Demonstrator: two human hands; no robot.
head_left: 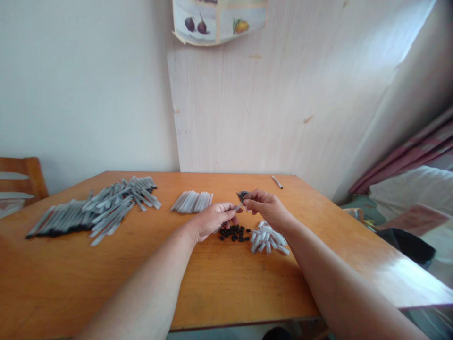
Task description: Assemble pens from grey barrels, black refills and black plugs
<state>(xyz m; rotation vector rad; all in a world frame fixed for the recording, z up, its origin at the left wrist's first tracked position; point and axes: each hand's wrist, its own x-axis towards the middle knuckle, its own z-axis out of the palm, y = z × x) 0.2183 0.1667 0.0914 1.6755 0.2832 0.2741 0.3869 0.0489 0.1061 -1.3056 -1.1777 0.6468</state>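
My left hand (212, 219) is closed round a thin grey pen tube (239, 206) above the middle of the wooden table (106, 274). My right hand (264, 208) pinches at the tube's far end, fingertips pressed together. Just below the hands lie several small black plugs (235, 233) and a little heap of short grey caps (269, 237). A neat row of grey tubes (192, 201) lies behind my left hand. A big loose pile of grey tubes (101, 210) covers the table's left side.
A single grey stick (277, 182) lies near the table's far edge. A wooden chair back (24, 174) stands at the left. A pale wood board (265, 104) leans on the wall behind. Bedding and a dark object sit to the right.
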